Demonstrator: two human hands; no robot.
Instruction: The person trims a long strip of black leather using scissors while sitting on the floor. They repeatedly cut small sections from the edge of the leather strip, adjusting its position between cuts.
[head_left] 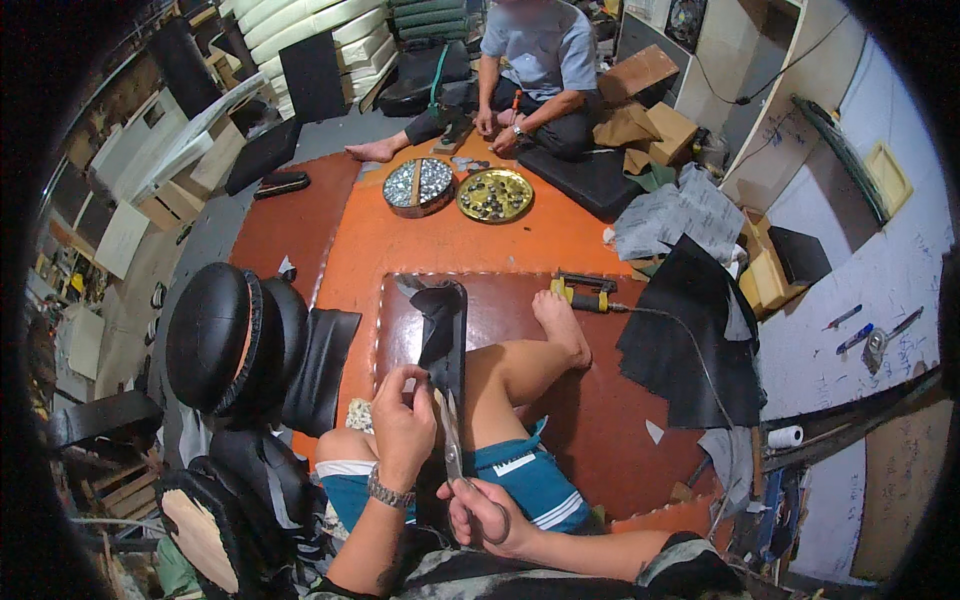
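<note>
A long black padded piece [444, 315] lies upright in the picture over my lap, with loose black material folded at its far end. My left hand [402, 425] pinches the edge of the black material on the piece's left side. My right hand [485, 517] grips the handles of metal scissors [450, 433], whose blades reach along the black piece beside my left fingertips. My bare legs and blue shorts are beneath the work.
A co-worker [535, 80] sits ahead near two round trays [418, 207] of small pieces. Black round cushions [215, 335] stand at my left. A yellow staple gun [585, 300] lies by my foot, its hose running right past black sheets [680, 360]. Cardboard boxes [670, 125] sit back right.
</note>
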